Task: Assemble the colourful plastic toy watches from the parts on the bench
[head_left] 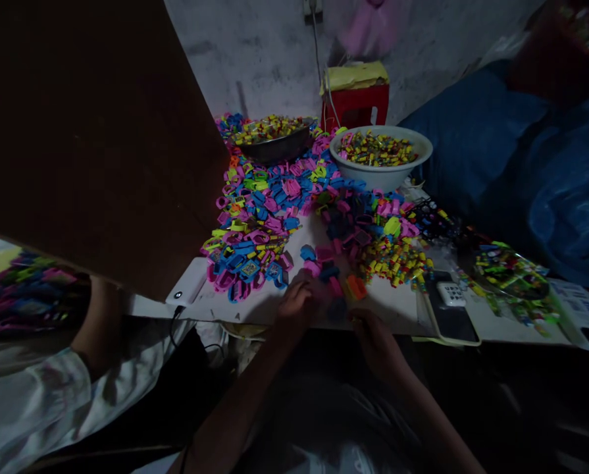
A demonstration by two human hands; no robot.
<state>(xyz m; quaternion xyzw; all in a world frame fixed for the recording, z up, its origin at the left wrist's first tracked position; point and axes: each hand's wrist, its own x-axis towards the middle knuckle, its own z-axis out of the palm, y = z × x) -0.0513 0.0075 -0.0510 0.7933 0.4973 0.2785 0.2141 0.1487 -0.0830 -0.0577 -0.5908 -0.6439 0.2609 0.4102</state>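
My left hand (297, 304) is at the table's front edge, beside pink and blue plastic toy-watch pieces (330, 271). Dim light and blur hide its fingertips, so its grip does not show. To its right, my right hand (373, 329) is closed in a pinch, with a small yellow piece (356, 320) just showing at the fingertips. An orange toy-watch piece (357, 287) lies just beyond that hand. A heap of pink, blue and lime toy watches (249, 257) lies to the left. Small yellow-and-red pieces (395, 260) are piled to the right.
A metal bowl (274, 150) and a white basin (380, 176) hold more small pieces. A large brown board (101, 131) stands left, near another person's arm (99, 322). A white power bank (188, 284), a phone (455, 322) and a red stool (354, 105) are around.
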